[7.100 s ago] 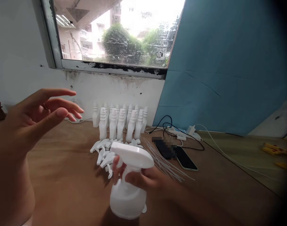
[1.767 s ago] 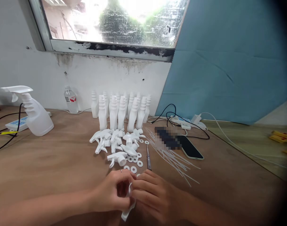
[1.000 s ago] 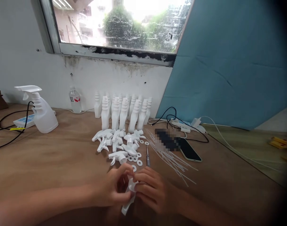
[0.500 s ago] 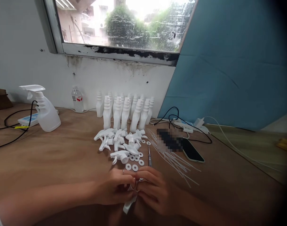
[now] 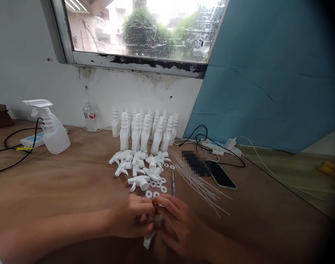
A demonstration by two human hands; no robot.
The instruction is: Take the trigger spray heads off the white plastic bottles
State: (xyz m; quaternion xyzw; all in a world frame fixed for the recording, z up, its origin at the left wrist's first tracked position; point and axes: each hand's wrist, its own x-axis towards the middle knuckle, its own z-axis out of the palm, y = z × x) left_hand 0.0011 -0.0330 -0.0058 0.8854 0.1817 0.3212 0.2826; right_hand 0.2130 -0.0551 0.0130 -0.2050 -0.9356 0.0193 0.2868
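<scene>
A white trigger sprayer head [image 5: 148, 240] is held low at the front edge of view, its nozzle end sticking out below my fingers. My left hand [image 5: 133, 217] is closed around it, thumb and fingers pinching its side. From the other side, the curled fingers of my right hand [image 5: 180, 224] press on its upper part, fingertips meeting those of the left. What lies between the fingertips is mostly hidden. Just beyond my hands lie several white ring washers [image 5: 163, 189], a loose pile of sprayer heads [image 5: 138, 180] and a slim metal tool [image 5: 173, 183].
White bottles [image 5: 158, 135] stand in rows by the wall. Thin white tubes [image 5: 203, 190] and a phone [image 5: 224, 176] lie to the right. A spray bottle [image 5: 56, 135] stands left, near a clear labelled bottle [image 5: 89, 117]. Black cables [image 5: 37, 135] and a power strip [image 5: 32, 140] lie at left.
My right fingers have shifted slightly left and closer over the top of the sprayer head. The view has moved a little; the things on the table stay put.
</scene>
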